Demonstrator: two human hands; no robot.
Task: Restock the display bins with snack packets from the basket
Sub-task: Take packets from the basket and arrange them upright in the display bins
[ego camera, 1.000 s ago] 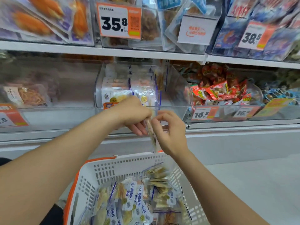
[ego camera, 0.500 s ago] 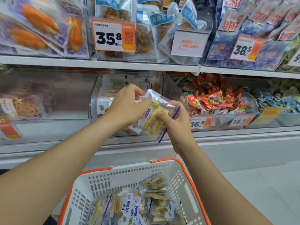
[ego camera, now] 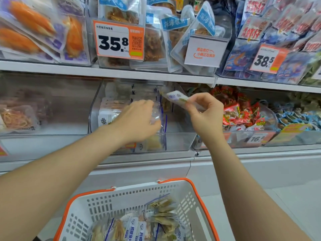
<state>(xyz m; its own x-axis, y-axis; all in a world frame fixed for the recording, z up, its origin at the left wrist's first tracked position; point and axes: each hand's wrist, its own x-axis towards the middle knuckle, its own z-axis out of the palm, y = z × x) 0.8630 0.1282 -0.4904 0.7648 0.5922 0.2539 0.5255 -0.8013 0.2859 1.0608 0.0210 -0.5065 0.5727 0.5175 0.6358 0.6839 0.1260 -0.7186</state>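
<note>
Obscured or unclear: motion blur softens the left hand (ego camera: 137,121) and the clear packet (ego camera: 157,115) under its fingers; whether those fingers clamp the packet or only press it cannot be told. Print on the packets is unreadable. The basket (ego camera: 121,204) is cut off by the lower frame edge, both forearms by the lower corners. A price label (ego camera: 257,139) at right centre is partly hidden behind the right wrist and reads only "16."

Setting: shop shelving fills the upper two thirds of the frame. Upper shelf: clear bins of bagged snacks, with a price tag (ego camera: 119,41) reading 35.8 at upper centre and another (ego camera: 266,58) reading 38.5 at upper right. Lower shelf: a row of clear display bins. The centre bin (ego camera: 178,141) holds upright white packets (ego camera: 108,115) at its left side; the bin to its right holds red wrappers (ego camera: 238,110). Pale floor at lower right.

Task items: the right hand (ego camera: 205,113), centre frame, pinches one small snack packet (ego camera: 176,98) between fingertips and thumb; the packet juts up and to the left of the grip, above the centre bin's open top. The left hand reaches over that bin's front wall, the clear packet at its fingertips inside the bin. The white basket with orange rim sits at lower centre, holding more packets (ego camera: 137,226).
</note>
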